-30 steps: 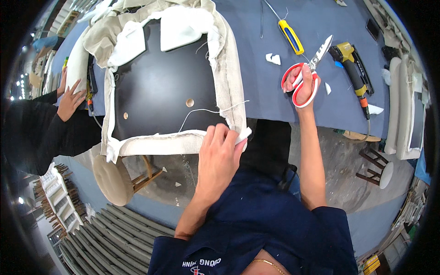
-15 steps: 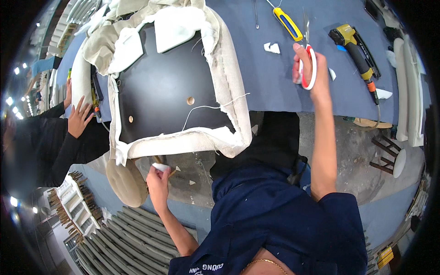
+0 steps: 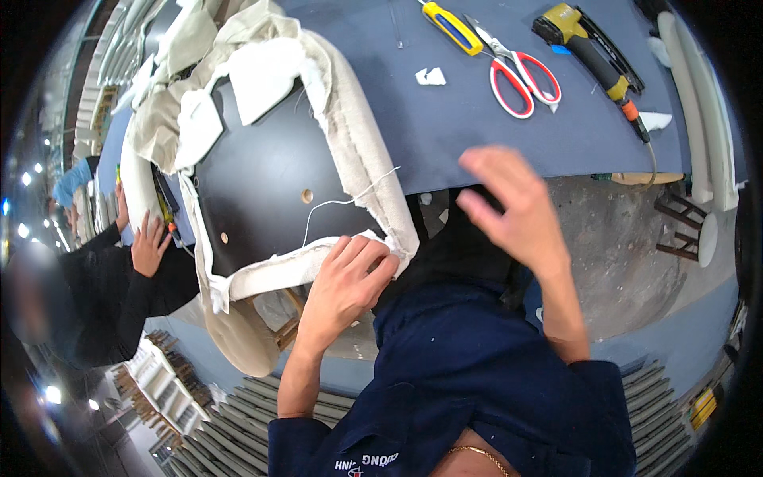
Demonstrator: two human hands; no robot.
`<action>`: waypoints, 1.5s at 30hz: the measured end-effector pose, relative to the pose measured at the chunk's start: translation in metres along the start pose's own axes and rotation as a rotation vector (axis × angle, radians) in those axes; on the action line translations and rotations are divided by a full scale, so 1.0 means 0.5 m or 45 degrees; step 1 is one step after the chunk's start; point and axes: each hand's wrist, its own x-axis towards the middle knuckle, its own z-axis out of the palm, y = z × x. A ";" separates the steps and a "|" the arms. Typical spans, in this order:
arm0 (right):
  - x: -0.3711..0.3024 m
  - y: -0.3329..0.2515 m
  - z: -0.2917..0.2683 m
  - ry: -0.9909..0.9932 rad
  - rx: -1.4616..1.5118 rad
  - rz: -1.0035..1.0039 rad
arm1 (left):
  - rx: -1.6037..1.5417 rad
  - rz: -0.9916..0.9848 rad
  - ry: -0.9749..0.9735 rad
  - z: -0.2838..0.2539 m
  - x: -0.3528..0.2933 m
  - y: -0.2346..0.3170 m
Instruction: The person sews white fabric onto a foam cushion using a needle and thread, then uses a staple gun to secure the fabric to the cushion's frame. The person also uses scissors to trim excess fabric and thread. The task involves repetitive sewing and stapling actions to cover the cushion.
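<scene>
A black seat panel (image 3: 262, 183) wrapped in cream fabric (image 3: 358, 151) lies upside down over the near edge of the blue table (image 3: 509, 135). My left hand (image 3: 346, 282) presses on the fabric's lower edge near the panel's corner, fingers curled over the cloth. My right hand (image 3: 509, 207) hovers in the air to the right of the panel, fingers apart and empty. Red-handled scissors (image 3: 520, 75) lie on the table above it. A loose white thread (image 3: 342, 203) trails across the black panel.
A yellow-handled screwdriver (image 3: 453, 28) and a yellow and black power tool (image 3: 592, 56) lie by the scissors. Small fabric scraps (image 3: 431, 77) dot the table. Another person's hand (image 3: 147, 246) in a dark sleeve touches the panel's left side. Concrete floor lies below.
My right hand has put the scissors down on the table and pulled back toward me, empty. My left hand rose from below the panel and came back onto the fabric edge.
</scene>
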 end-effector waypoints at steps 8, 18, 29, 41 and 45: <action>-0.009 -0.048 0.043 0.112 0.513 0.122 | -0.378 -0.194 0.350 -0.034 0.172 0.001; 0.015 0.028 0.078 0.305 0.706 0.305 | -0.373 -0.113 0.114 -0.026 0.249 -0.008; 0.020 0.047 0.101 0.378 0.895 0.379 | -0.031 0.428 0.180 0.034 0.263 -0.093; 0.016 0.015 0.142 0.512 1.349 0.746 | -0.404 -0.012 0.336 0.048 0.282 -0.091; 0.015 0.007 0.155 0.556 1.497 0.815 | -0.517 -0.173 0.336 0.056 0.277 -0.095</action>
